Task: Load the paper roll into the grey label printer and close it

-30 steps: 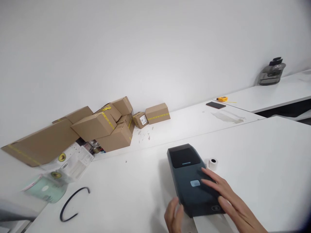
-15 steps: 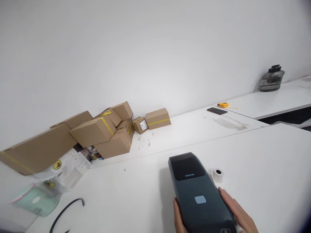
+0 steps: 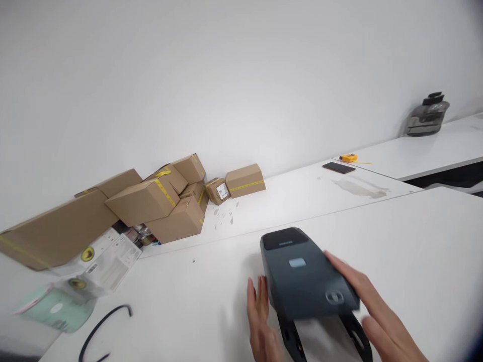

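Dark blue-grey colours the top cover [image 3: 302, 284] of a machine [image 3: 290, 334] at the near side of the white worktop [image 3: 204, 301], between the person's two hands. It has a black window [image 3: 285, 238] at the far end and a pale blue square [image 3: 297, 262] behind that. At the near end, the cover is up above two black side parts, and something pale shows between them. The left hand [image 3: 262, 327] is beside the machine's left side, fingers long and straight, with nothing seen in its grip. The right hand [image 3: 381, 306] is half open, fingers along the cover's right edge and thumb apart; I cannot tell if it grips. To the left, a black curved strip [image 3: 98, 327] lies near a pale green tub [image 3: 68, 309] and a clear pack [image 3: 113, 261] with avocado pictures. Brown boxes [image 3: 143, 203] are piled behind. A small box [image 3: 217, 192] sits just beside a longer box [image 3: 246, 181]. Farther right are a black phone [image 3: 338, 168], a yellow tape measure [image 3: 349, 158] and a grey see-through jug [image 3: 428, 118]
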{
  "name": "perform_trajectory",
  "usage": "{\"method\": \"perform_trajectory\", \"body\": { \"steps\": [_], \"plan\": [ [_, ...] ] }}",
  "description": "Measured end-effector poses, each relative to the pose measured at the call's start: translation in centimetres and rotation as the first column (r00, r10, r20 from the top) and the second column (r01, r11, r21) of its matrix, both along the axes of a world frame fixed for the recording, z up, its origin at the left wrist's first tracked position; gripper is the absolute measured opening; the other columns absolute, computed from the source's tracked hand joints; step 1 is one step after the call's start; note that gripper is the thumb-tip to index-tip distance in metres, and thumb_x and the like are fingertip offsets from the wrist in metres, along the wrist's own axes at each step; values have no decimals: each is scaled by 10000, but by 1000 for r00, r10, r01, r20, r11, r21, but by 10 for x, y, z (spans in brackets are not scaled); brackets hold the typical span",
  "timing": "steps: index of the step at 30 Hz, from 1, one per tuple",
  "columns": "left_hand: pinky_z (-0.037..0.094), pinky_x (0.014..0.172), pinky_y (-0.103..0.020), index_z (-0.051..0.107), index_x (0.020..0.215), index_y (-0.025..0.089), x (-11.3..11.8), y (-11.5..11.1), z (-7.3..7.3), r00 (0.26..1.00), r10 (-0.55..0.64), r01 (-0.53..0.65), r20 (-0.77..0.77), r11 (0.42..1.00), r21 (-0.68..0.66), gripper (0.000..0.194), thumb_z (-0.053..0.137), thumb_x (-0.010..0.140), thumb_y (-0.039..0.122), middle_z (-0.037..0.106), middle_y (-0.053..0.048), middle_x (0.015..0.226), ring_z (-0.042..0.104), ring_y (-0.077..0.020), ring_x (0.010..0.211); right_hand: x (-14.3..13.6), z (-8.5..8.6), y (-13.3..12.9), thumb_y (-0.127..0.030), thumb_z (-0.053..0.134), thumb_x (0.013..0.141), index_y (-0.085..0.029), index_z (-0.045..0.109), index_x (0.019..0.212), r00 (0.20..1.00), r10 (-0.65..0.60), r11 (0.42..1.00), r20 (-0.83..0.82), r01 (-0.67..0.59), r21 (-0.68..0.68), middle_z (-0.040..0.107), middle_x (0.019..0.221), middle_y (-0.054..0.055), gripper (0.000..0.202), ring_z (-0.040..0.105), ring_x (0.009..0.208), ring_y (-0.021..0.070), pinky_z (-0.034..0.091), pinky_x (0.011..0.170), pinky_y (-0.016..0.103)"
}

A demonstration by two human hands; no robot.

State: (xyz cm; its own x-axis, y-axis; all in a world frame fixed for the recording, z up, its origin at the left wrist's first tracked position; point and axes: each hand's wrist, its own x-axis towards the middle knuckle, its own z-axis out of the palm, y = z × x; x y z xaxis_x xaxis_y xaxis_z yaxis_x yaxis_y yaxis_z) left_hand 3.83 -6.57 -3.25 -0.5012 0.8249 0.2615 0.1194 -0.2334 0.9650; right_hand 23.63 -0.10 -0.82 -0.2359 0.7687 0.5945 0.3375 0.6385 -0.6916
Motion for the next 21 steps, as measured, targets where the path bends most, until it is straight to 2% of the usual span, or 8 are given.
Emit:
{"method": "perform_trajectory", "body": {
  "steps": [1, 3, 5, 6, 9, 13, 18, 21],
  "plan": [
    [323, 1219, -428, 236, 1598, 258, -3, 9, 11, 1000, 14, -14, 9, 1000, 25, 786, 358, 946, 679, 458, -83, 1570, 359, -276, 1490, -5, 13, 14, -454, 319, 1008, -303, 309, 1573, 1000, 18, 999, -13, -17, 43, 413, 1596, 14, 585, 468, 1418, 260, 480, 1096, 334],
    [304, 1219, -400, 374, 1536, 257, -11, 32, 29, 994, 85, -89, 65, 994, 68, 638, 393, 986, 580, 548, -85, 1501, 398, -246, 1470, -19, 37, 44, -467, 341, 1013, -315, 335, 1551, 998, 42, 993, -55, -35, 112, 447, 1563, 34, 558, 475, 1401, 256, 434, 1133, 369],
    [344, 1185, -397, 445, 1474, 253, -21, 57, 39, 993, 93, -96, 72, 995, 35, 590, 501, 961, 540, 604, -98, 1436, 465, -243, 1421, -33, 56, 74, -480, 354, 1018, -324, 373, 1518, 994, 46, 988, -101, -31, 153, 497, 1513, 52, 525, 497, 1369, 258, 425, 1127, 410],
    [359, 1171, -400, 503, 1418, 241, -26, 69, 40, 996, 60, -60, 63, 998, -2, 563, 553, 936, 529, 600, -106, 1435, 488, -252, 1398, -39, 64, 87, -482, 356, 1020, -324, 386, 1505, 992, 42, 987, -118, -23, 160, 526, 1481, 60, 511, 519, 1341, 258, 433, 1111, 427],
    [371, 1151, -423, 590, 1322, 220, -35, 92, 30, 999, -53, 54, 7, 988, -143, 522, 667, 866, 460, 562, -123, 1468, 498, -282, 1378, -55, 84, 120, -504, 343, 1023, -303, 399, 1488, 993, -5, 992, -118, 20, 128, 599, 1387, 84, 510, 583, 1247, 269, 466, 1046, 466],
    [409, 1110, -402, 529, 1389, 207, -31, 94, 10, 986, -168, 169, 21, 964, -207, 587, 678, 861, 417, 540, -143, 1481, 512, -279, 1355, -69, 101, 152, -576, 303, 1012, -272, 392, 1501, 995, -98, 994, -28, 99, 38, 630, 1337, 114, 582, 597, 1231, 319, 477, 1002, 517],
    [414, 1100, -381, 501, 1415, 203, -24, 88, 5, 987, -158, 162, 39, 961, -224, 606, 666, 869, 408, 568, -146, 1449, 528, -270, 1334, -80, 109, 182, -610, 294, 1000, -241, 395, 1496, 992, -120, 992, 37, 121, -28, 672, 1268, 134, 626, 668, 1099, 347, 515, 920, 545],
    [424, 1088, -374, 506, 1409, 204, -24, 88, 7, 986, -159, 165, 41, 959, -230, 596, 661, 872, 410, 576, -142, 1438, 545, -267, 1314, -77, 108, 180, -584, 346, 999, -236, 333, 1530, 992, -112, 994, 59, 112, 2, 629, 1345, 151, 635, 653, 1142, 343, 516, 941, 555]
  ]
}}
